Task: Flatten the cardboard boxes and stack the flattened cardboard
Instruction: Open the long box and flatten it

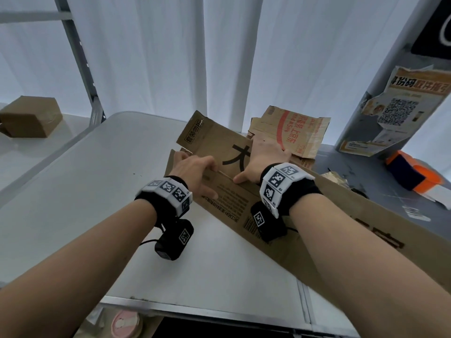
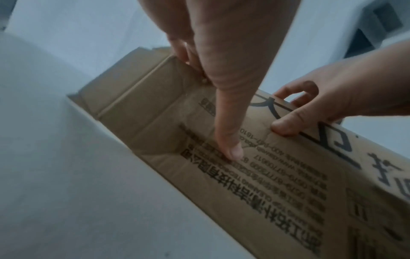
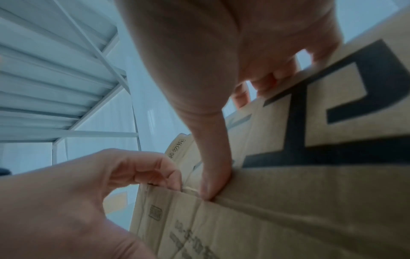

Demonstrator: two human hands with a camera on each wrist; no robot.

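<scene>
While the long cardboard box (image 1: 280, 215) lies slantwise on the white desk (image 1: 85, 179), the left hand (image 1: 192, 170) curls its fingers (image 2: 184, 49) over the end flap, thumb pressing the printed side. The right hand (image 1: 264, 158) pinches the top edge near the fold. The board looks light and stiff, creasing only along its folds, so edges near corners seem the best hold. Nothing shows inside it. Flattened cardboard (image 1: 292, 132) sits behind.

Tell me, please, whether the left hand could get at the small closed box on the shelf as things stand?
Probably not without letting go: the left hand has its grip on the cardboard, and the box sits far off on a separate shelf, though nothing blocks the way.
</scene>
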